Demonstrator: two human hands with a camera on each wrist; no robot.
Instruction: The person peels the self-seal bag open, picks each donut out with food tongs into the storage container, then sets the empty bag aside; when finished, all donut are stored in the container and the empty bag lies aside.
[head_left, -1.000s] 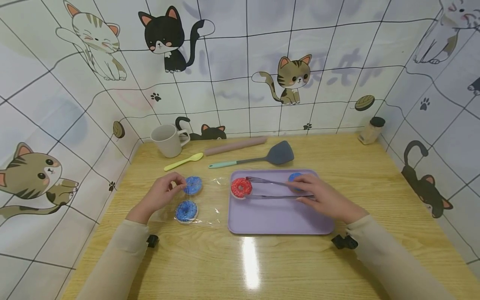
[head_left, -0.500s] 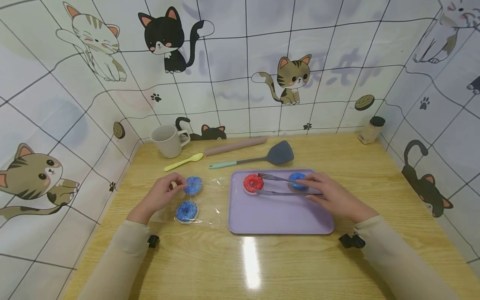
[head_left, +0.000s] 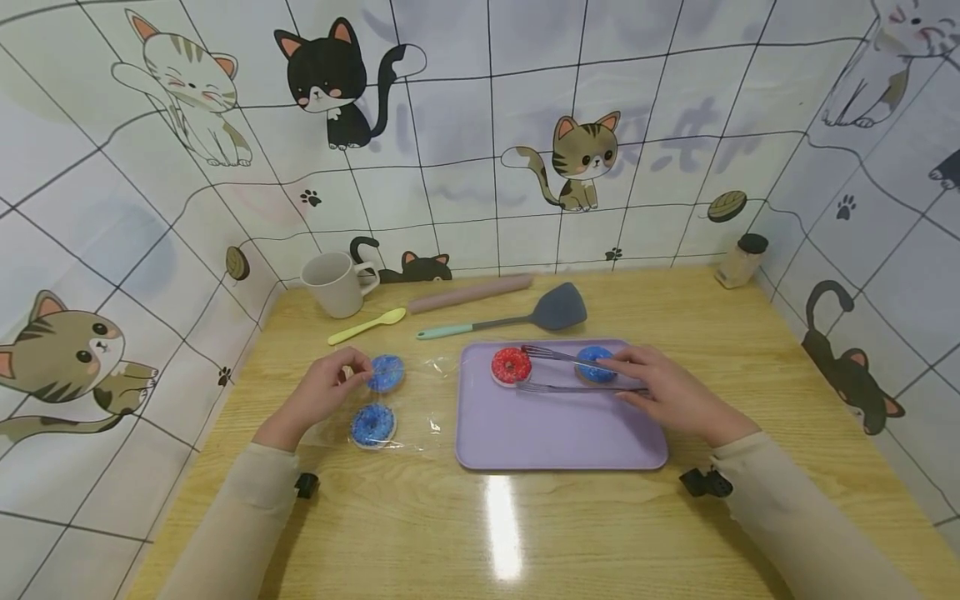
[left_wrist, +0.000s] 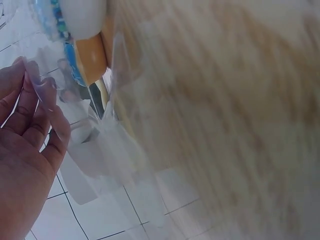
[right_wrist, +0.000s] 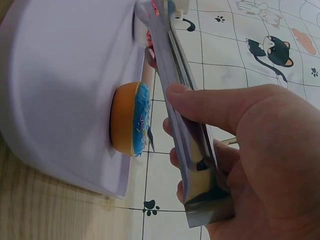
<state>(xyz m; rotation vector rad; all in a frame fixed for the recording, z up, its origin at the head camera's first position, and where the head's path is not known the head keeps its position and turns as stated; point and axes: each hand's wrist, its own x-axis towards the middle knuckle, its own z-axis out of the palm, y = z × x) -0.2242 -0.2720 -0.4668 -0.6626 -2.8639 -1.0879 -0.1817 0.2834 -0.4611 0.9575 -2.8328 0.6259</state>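
My right hand [head_left: 667, 393] holds metal tongs [head_left: 558, 389] over the purple tray [head_left: 540, 442]; in the right wrist view, thumb and fingers press the tongs [right_wrist: 187, 135] from both sides. At the tongs' tips is a red-topped doughnut [head_left: 501, 367] near the tray's back left; I cannot tell whether the tips still touch it. A blue doughnut [head_left: 592, 360] sits on the tray beneath the tongs' upper arm. My left hand [head_left: 330, 385] pinches the edge of a clear plastic bag [left_wrist: 107, 155]. Two blue doughnuts [head_left: 387, 372] lie in or under that bag.
Behind the tray lies a turner with a grey blade [head_left: 558, 307] and pale green handle. A rolling pin [head_left: 472, 292], a yellow spoon [head_left: 367, 327] and a grey mug [head_left: 333, 285] are at the back left. A black-lidded jar [head_left: 741, 260] stands back right.
The red doughnut has shifted right from the tray's left edge, along with the tongs and my right hand. More of the tray's blue doughnut shows. My left hand stays in place.
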